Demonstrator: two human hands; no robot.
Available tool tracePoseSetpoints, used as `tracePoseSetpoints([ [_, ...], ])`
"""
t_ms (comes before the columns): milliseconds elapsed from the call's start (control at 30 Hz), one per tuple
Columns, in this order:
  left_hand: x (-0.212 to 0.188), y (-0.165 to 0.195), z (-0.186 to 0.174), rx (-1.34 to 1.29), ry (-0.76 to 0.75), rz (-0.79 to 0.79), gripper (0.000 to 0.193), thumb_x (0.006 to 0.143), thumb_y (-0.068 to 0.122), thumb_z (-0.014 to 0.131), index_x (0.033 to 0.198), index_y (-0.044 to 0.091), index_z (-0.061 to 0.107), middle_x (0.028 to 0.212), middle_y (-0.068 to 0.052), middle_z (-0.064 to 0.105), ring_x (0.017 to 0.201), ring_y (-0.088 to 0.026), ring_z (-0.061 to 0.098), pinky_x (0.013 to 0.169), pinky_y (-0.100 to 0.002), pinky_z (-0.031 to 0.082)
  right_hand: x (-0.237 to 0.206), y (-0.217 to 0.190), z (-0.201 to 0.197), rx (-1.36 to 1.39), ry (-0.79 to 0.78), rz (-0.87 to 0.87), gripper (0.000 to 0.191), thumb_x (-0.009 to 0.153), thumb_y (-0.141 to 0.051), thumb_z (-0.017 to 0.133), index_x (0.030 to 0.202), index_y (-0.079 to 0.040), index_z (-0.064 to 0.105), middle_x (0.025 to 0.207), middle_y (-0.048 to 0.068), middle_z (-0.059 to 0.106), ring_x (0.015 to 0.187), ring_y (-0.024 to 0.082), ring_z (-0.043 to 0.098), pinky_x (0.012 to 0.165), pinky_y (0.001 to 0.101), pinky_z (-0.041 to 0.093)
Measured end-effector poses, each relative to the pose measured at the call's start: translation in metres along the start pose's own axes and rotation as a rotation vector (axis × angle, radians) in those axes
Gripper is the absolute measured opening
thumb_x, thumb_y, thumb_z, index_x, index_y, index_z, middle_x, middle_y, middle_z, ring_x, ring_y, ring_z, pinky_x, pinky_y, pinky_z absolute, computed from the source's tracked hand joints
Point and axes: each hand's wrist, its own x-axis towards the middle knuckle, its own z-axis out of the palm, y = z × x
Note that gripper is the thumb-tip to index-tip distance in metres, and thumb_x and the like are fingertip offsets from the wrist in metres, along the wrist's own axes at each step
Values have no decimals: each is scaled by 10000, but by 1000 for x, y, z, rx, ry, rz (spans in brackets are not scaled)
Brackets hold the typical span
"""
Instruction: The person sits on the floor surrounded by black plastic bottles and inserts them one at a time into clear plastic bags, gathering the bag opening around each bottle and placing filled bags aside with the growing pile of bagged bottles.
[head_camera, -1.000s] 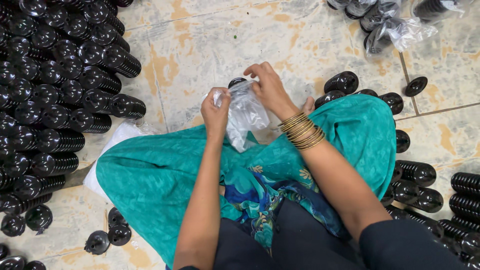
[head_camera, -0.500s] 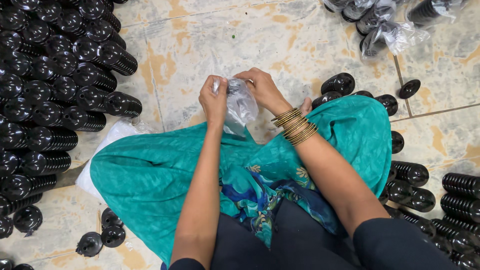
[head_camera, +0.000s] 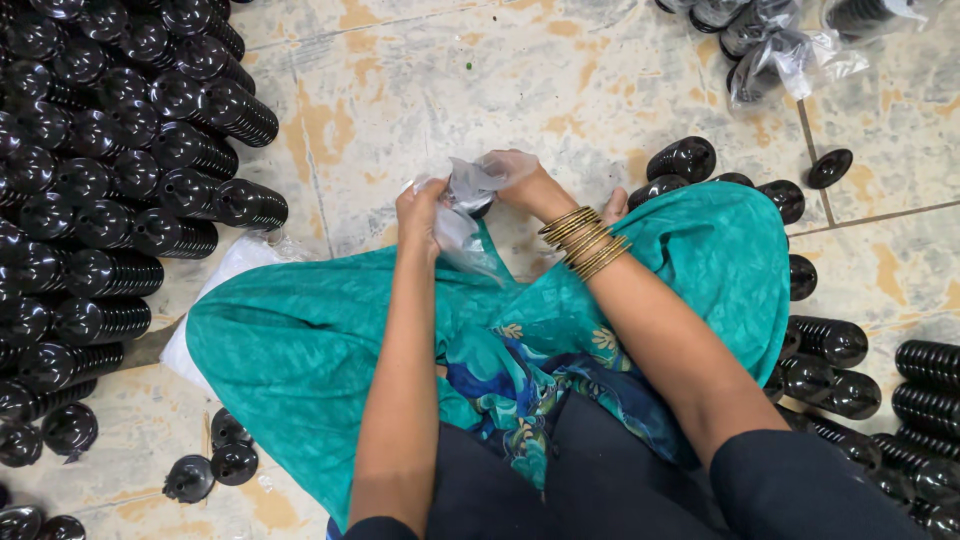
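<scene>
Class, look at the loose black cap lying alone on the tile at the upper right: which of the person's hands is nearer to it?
Right. The right hand sits inside the clear plastic bag, on the side toward the loose black cap. The left hand grips the bag's far side, farther away.

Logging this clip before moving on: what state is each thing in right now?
Left hand: closed on the edge of the clear bag.
Right hand: inside the bag, film over the fingers.
Clear bag: held up between both hands, crumpled, mouth open.
Bangles: stacked on the right wrist.
Black stacks: lying on their sides in rows on the floor.
Bagged stacks: wrapped in clear plastic, top right.
Loose caps: scattered singly.
</scene>
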Motion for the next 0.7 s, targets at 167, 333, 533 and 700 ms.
tracePoseSetpoints([
  [167, -8, -3, -2, 80, -19, 101, 76, 877, 98, 664, 863, 26, 684, 739, -49, 670, 622, -146, 606, 569, -304, 485, -2, -12, -4, -6, -89, 186, 299, 819, -11, 613, 1098, -76, 699, 978, 152, 744, 896, 308, 732, 771, 366, 586],
  [333, -7, -5, -15, 53, 12, -77, 65, 833, 74, 662, 845, 12, 679, 698, -88, 668, 597, -191, 638, 557, -328, 505, -6, -18, -12, 269, -208, 487, 347, 802, -4, 570, 1126, -87, 663, 955, 136, 749, 806, 310, 756, 696, 366, 618],
  [533, -13, -24, -30, 816, 114, 296, 180, 865, 166, 710, 903, -10, 696, 855, -220, 713, 792, -383, 679, 687, -443, 530, -14, 12, 21, -252, -76, -64, 270, 741, -54, 704, 1003, -59, 637, 944, 171, 688, 899, 400, 677, 767, 451, 566],
  [700, -11, -26, -19, 1221, 263, 305, 221, 813, 197, 700, 990, 64, 694, 969, -246, 722, 943, -486, 665, 763, -564, 516, -23, 16, 20, -232, -134, 173, 281, 1037, -208, 719, 1228, -78, 558, 1075, 197, 652, 1073, 407, 655, 896, 483, 549],
])
